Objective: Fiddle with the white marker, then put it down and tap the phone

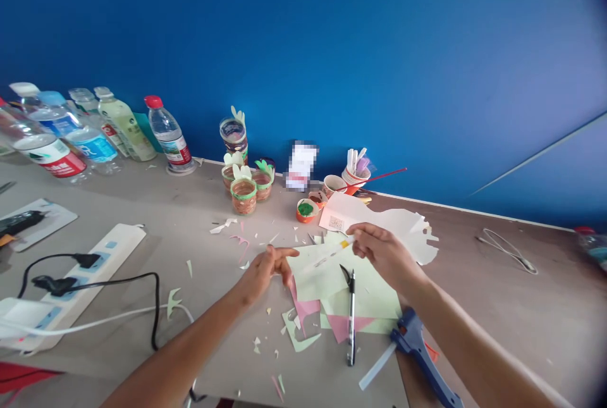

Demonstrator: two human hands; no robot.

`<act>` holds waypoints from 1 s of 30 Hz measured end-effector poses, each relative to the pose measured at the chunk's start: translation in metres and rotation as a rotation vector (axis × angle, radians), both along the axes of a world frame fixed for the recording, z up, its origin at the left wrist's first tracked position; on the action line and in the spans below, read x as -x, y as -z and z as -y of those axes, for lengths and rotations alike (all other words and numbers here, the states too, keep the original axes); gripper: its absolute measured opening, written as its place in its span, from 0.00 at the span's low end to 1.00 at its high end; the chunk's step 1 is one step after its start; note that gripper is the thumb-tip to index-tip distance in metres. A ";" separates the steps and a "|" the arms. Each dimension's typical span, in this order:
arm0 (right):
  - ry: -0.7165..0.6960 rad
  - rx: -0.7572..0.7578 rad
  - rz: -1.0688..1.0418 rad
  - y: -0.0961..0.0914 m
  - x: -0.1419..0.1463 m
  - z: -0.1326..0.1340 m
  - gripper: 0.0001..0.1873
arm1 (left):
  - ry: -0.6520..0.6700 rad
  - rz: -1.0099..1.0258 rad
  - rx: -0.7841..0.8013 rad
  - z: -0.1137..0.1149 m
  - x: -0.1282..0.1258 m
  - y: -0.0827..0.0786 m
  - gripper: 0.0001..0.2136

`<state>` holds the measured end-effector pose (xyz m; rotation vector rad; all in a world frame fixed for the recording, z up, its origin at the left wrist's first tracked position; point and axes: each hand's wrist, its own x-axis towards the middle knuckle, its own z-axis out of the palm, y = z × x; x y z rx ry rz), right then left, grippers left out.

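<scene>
My right hand pinches a slim, see-through whitish stick with a yellow band and faint printing; it looks like a pen, but blur hides its exact kind. It slants down to the left above pale green paper sheets. My left hand is left of the stick, index finger stretched out, the others partly bent, nothing visible in it. Below the hands, a black-and-clear pen lies on the green and pink paper. Beside my right forearm lies a blue glue gun with a clear glue stick.
Behind stand small brown-wrapped cups, a paint cup with green paint, a brush and stacked paper cups. Leftward are bottles and a power strip with cables. Paper scraps litter the table; a white cable lies right.
</scene>
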<state>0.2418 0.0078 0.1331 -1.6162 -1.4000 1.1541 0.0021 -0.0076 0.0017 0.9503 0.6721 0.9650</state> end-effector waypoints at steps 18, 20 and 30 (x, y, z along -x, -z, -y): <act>-0.276 -0.268 0.949 0.021 0.027 -0.024 0.08 | -0.394 -0.108 0.005 -0.014 -0.001 0.017 0.16; -0.227 -0.308 0.878 0.008 0.026 -0.022 0.11 | -0.378 -0.122 -0.019 -0.012 -0.001 0.018 0.15; -0.140 -0.549 0.581 -0.055 0.037 0.007 0.09 | -0.323 -0.146 -0.145 -0.004 -0.001 0.022 0.22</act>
